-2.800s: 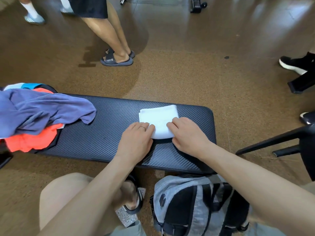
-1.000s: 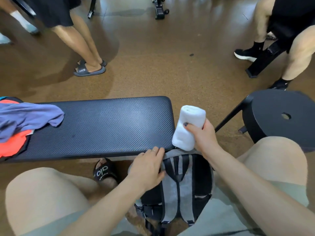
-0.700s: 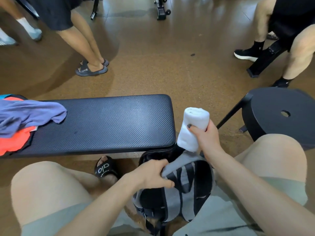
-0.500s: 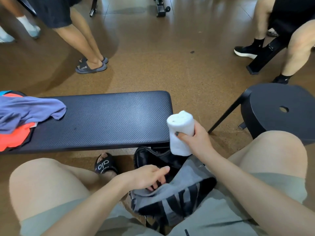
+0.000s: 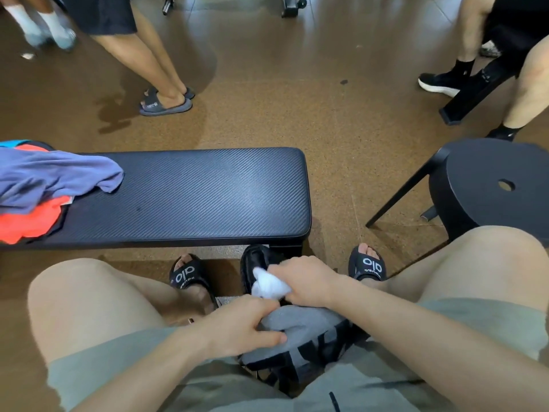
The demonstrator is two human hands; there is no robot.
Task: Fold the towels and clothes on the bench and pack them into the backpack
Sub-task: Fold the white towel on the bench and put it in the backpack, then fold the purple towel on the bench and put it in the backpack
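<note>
Head view puts our right hand (image 5: 306, 281) at about six o'clock, fingers curled round the rolled white towel (image 5: 269, 285) and pushing it nose-first into the dark mouth of the backpack (image 5: 297, 325). Part of the roll shows above the opening; how deep the rest sits we cannot tell. Our left hand (image 5: 240, 327) grips the grey flap of the backpack just beside the towel, pulling the opening wide, thumb laid along the fabric.

The pack stands on the floor between our knees, its black lining just under the near edge of the bench (image 5: 193, 191). The bench runs from nine o'clock toward the centre; at its nine o'clock end lie a crumpled blue garment (image 5: 53, 176) and an orange garment (image 5: 29, 221) beneath it, neither yet folded.

Trouble from here, as we judge it: the roll may loosen and bunch at the mouth if we let go before it is seated, and the flap may fall shut on it should the left hand slacken. A black stool (image 5: 493, 185) stands at three o'clock, well apart.
</note>
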